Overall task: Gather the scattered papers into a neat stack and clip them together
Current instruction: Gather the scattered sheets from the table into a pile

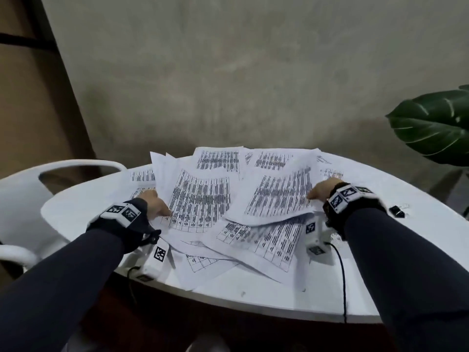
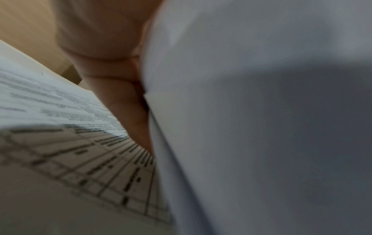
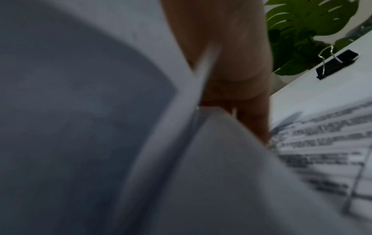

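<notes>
A loose heap of printed papers (image 1: pixel 228 199) is spread across the middle of a white table (image 1: pixel 253 288), the sheets overlapping at many angles and some lifted off the surface. The heap is flanked by both hands. The left hand (image 1: pixel 154 204) is set against the heap's left edge, with its thumb laid on a printed sheet and the other fingers hidden beneath raised sheets; in the left wrist view one finger (image 2: pixel 124 111) is seen pressed along the edges of several sheets, so paper appears to be held between thumb and fingers, though the full grip cannot be made out. The right hand (image 1: pixel 324 190) is placed at the heap's right edge, its thumb on top of a lifted sheet; in the right wrist view fingers (image 3: pixel 231 63) are seen behind and under curled sheet edges, and a pinch on the paper is suggested, though not shown plainly.

A black clip (image 1: pixel 397 211) lies flat on the table just outside the right wrist, apart from the papers and untouched. A white chair (image 1: pixel 30 199) stands beyond the left hand, and a plant (image 1: pixel 431 123) is seen past the right hand, off the table's far edge.
</notes>
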Demonstrator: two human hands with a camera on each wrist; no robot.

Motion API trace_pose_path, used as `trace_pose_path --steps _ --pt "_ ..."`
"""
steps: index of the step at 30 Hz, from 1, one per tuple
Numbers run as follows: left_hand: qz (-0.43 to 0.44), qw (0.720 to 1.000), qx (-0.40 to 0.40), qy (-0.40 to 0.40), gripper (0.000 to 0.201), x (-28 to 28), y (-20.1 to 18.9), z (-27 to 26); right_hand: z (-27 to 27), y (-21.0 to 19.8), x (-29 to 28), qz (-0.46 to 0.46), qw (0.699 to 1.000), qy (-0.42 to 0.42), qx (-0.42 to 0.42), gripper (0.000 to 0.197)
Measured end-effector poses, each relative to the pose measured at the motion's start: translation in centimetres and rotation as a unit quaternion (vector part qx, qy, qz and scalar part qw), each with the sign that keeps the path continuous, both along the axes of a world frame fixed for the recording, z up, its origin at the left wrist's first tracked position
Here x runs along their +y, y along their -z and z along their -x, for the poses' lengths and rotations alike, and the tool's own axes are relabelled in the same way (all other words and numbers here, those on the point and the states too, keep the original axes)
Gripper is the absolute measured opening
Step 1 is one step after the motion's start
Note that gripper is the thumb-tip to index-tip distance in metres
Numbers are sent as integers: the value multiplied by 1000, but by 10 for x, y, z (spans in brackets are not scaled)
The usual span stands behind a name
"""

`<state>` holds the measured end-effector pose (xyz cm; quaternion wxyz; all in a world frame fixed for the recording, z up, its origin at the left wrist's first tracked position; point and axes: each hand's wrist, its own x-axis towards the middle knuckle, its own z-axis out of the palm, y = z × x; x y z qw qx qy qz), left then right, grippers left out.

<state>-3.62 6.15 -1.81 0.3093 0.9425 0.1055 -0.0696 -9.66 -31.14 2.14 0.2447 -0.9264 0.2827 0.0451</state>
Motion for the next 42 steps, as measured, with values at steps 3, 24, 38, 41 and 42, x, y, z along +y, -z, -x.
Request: trace_pose_path --steps 3,24,38,41,42 --pt "-8 1000 3 3 48 0 0 0 -5 13 5 77 993 -61 65 47" --pt "19 996 61 55 37 7 2 6 -19 -92 55 -144 817 -48 -556 33" --pt "256 965 36 -49 32 10 18 -1 -50 -6 70 -188 967 -86 -146 56" --pt "335 941 52 -15 39 13 18 1 -48 20 87 -144 971 -190 -15 71" --pt "324 943 71 -7 45 15 17 1 -49 26 91 -159 959 -232 45 75"
